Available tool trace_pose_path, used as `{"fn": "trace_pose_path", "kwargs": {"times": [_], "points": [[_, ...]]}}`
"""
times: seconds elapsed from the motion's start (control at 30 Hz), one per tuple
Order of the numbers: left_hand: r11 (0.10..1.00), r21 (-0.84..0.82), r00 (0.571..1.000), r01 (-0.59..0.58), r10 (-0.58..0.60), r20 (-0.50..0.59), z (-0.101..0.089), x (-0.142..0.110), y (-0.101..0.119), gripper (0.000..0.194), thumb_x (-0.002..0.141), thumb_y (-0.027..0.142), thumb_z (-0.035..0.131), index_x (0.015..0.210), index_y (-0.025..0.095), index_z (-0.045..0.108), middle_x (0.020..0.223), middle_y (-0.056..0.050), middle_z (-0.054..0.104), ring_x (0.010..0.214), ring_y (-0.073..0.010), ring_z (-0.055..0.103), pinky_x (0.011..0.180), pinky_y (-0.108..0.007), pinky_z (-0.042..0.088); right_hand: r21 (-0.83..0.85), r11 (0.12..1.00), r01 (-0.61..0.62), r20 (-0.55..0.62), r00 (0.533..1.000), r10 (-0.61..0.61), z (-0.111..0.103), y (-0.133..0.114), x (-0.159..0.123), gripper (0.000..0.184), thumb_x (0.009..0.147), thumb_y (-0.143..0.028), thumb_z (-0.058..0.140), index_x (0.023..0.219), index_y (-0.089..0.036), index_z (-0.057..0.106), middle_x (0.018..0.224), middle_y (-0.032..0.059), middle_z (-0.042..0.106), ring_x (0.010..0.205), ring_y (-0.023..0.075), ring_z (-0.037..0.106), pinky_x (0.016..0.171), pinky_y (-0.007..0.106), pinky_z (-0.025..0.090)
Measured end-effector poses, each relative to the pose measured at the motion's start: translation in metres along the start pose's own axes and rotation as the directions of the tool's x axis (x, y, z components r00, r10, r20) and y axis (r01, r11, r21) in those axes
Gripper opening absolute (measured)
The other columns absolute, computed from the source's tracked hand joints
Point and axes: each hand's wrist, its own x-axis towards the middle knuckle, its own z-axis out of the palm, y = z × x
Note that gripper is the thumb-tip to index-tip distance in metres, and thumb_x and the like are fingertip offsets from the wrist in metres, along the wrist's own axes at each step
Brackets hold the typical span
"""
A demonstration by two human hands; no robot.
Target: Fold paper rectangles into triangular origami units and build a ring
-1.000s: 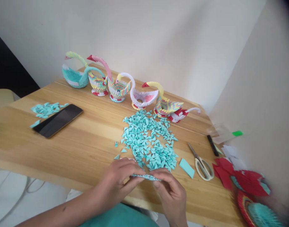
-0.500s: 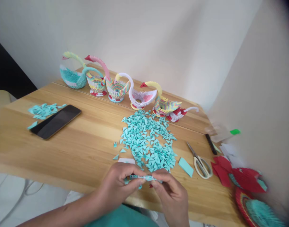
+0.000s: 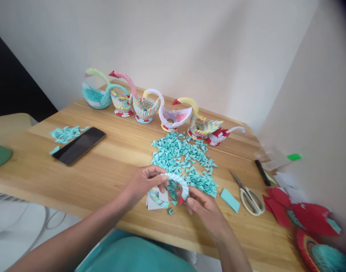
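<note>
Both my hands hold a curved chain of folded paper pieces, a teal-and-white swan neck with a red tip, just above the wooden table. My left hand pinches the top of the arch. My right hand grips its red-tipped lower end. The other end of the neck rests near a white paper slip. Right behind my hands lies a heap of several teal folded triangles.
A row of several finished paper swans stands along the table's back edge. A black phone and a small teal pile lie at left. Scissors, a teal slip, a black pen and red paper pieces lie at right.
The chain was held straight and flat between my hands; now it is bent into an arch and raised farther over the table. The camera view shifted slightly.
</note>
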Motion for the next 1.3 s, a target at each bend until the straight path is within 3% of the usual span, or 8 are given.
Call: {"fn": "trace_pose_path", "kwargs": {"times": [0.1,0.2,0.3,0.37,0.43,0.5,0.9,1.3], "points": [[0.998,0.067,0.999,-0.009,0.006,0.043,-0.001,0.002,-0.003,0.035,0.079,0.042,0.065,0.094,0.010,0.062,0.071,-0.003,0.068,0.055,-0.0120,0.062,0.055,-0.023,0.048,0.220,0.976,-0.011,0.025,1.000,0.005,0.010,0.000,0.005,0.031,0.080,-0.039,0.068,0.104,-0.020,0.070,0.083,0.0032,0.066,0.064,0.0117,0.053,0.052,0.020,0.041],[0.900,0.366,0.967,-0.238,0.253,0.006,-0.009,-0.001,0.000,0.038,0.087,0.039,0.057,0.116,0.013,0.058,0.099,-0.011,0.070,0.087,-0.0200,0.067,0.077,-0.034,0.052,0.424,0.905,-0.044,-0.003,0.999,0.050,0.014,-0.002,0.007,0.030,0.075,-0.037,0.074,0.098,-0.018,0.071,0.079,0.0036,0.064,0.060,0.0106,0.052,0.051,0.020,0.041],[0.485,0.681,0.770,-0.549,0.611,0.185,-0.022,-0.014,0.007,0.050,0.082,0.039,0.066,0.127,0.019,0.054,0.128,-0.015,0.058,0.122,-0.0274,0.050,0.103,-0.045,0.038,0.545,0.837,-0.058,-0.024,0.996,0.084,0.013,-0.002,0.008,0.029,0.073,-0.034,0.077,0.096,-0.018,0.071,0.079,0.0040,0.065,0.060,0.0106,0.054,0.051,0.019,0.043],[0.223,0.692,0.649,-0.687,0.616,0.446,-0.029,-0.023,0.009,0.056,0.076,0.042,0.071,0.126,0.022,0.055,0.127,-0.012,0.060,0.126,-0.0276,0.047,0.109,-0.047,0.031,0.591,0.804,-0.067,-0.021,0.995,0.098,0.012,-0.002,0.009,0.027,0.072,-0.033,0.078,0.094,-0.019,0.072,0.080,0.0037,0.066,0.061,0.0105,0.055,0.052,0.019,0.044],[0.073,0.683,0.600,-0.726,0.551,0.579,-0.032,-0.029,0.008,0.046,0.079,0.037,0.070,0.122,0.022,0.057,0.123,-0.009,0.063,0.128,-0.0253,0.045,0.112,-0.047,0.024,0.616,0.784,-0.082,-0.012,0.993,0.113,0.013,-0.001,0.010,0.027,0.070,-0.031,0.079,0.093,-0.019,0.072,0.079,0.0032,0.066,0.061,0.0101,0.055,0.053,0.019,0.045],[0.021,0.698,0.605,-0.716,0.518,0.605,-0.031,-0.029,0.004,0.032,0.084,0.032,0.065,0.114,0.022,0.061,0.121,-0.007,0.065,0.129,-0.0220,0.045,0.114,-0.044,0.019,0.633,0.769,-0.091,-0.001,0.993,0.119,0.017,-0.001,0.012,0.027,0.070,-0.031,0.080,0.093,-0.019,0.072,0.078,0.0026,0.066,0.060,0.0094,0.055,0.053,0.018,0.046],[0.335,0.633,0.702,-0.698,0.496,0.512,-0.025,-0.022,-0.002,0.014,0.088,0.030,0.059,0.095,0.020,0.067,0.093,-0.005,0.073,0.106,-0.0184,0.063,0.115,-0.041,0.015,0.715,0.696,-0.071,0.033,0.997,0.068,0.044,-0.007,0.014,0.031,0.065,-0.036,0.082,0.087,-0.020,0.067,0.075,-0.0008,0.064,0.054,0.0078,0.055,0.056,0.021,0.048],[0.406,0.626,0.735,-0.666,0.502,0.456,-0.020,-0.018,0.000,0.022,0.088,0.036,0.056,0.091,0.018,0.068,0.093,-0.008,0.073,0.098,-0.0185,0.065,0.115,-0.043,0.016,0.715,0.697,-0.053,-0.003,0.997,0.079,0.051,-0.011,0.021,0.029,0.064,-0.036,0.083,0.080,-0.019,0.066,0.073,-0.0022,0.066,0.054,0.0076,0.058,0.055,0.019,0.049]]}}
